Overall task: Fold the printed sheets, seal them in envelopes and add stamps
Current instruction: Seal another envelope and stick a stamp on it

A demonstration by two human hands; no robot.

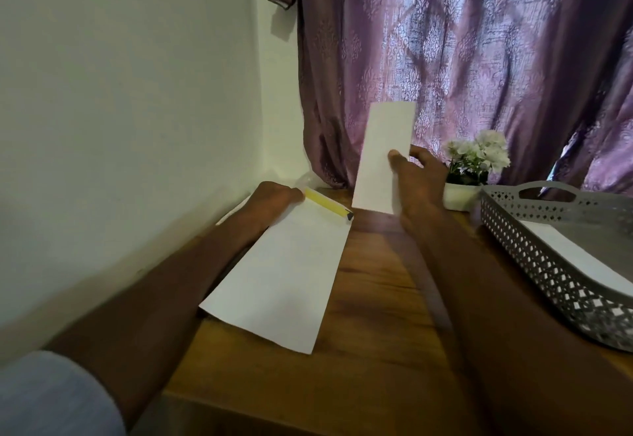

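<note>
1. Right hand (412, 178): raised above the far part of the wooden tabletop (370, 298), thumb on the near face and fingers behind, pinching a narrow white folded paper piece (383, 158). The piece stands nearly upright, clear of the surface. Whether it is a folded sheet or an envelope cannot be told; no flap, print or stamp is visible on it.

2. Left hand (274, 199): resting at the far left corner, on the upper end of a large white flat sheet of paper (287, 274). Its fingers are curled under and hidden, so I cannot tell whether it grips anything. A yellow stick-shaped item with a dark tip (327, 206) lies on the sheet just beside this hand; contact between them cannot be confirmed.

3. Large sheet: lies flat and slantwise on the tabletop, its near corner close to the front edge. It shows no crease, so, by my judgement, it is not yet folded.

4. Grey perforated plastic tray (534, 250): stands at the right edge, holding at least 1 more white sheet of paper (579, 250) lying flat inside. Whether that is waiting stock or finished work cannot be told.

5. Assessment: no stamp and no plainly sealed envelope appears anywhere in view. At most 1 piece looks folded. The task stands at an early stage, with folding, enclosing, sealing and stamping largely outstanding.

6. Other items: a small white pot of pale flowers (474, 165) stands behind the right hand, before a purple patterned curtain (479, 59).
</note>
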